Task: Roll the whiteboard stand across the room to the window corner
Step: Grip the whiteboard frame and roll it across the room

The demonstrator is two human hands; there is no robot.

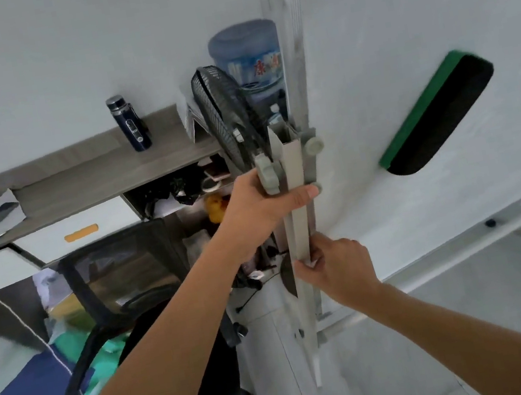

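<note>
The whiteboard stand's grey upright post [292, 170] runs down the middle of the head view, seen edge-on. The white board face [397, 34] fills the right side, with a green and black eraser [435, 112] stuck on it. My left hand [263, 203] is wrapped around the post just below its grey clamp knobs [312, 145]. My right hand [337, 265] grips the same post lower down. The stand's lower frame bar [354, 320] shows near the floor. Its wheels are hard to make out.
A desk [83, 190] with a dark bottle [129, 124] stands at the left against the wall. A black office chair [137, 299] sits close to the post. A black fan [224, 116] and a blue water jug [248, 56] stand behind the stand. Pale floor tiles [403, 363] lie below.
</note>
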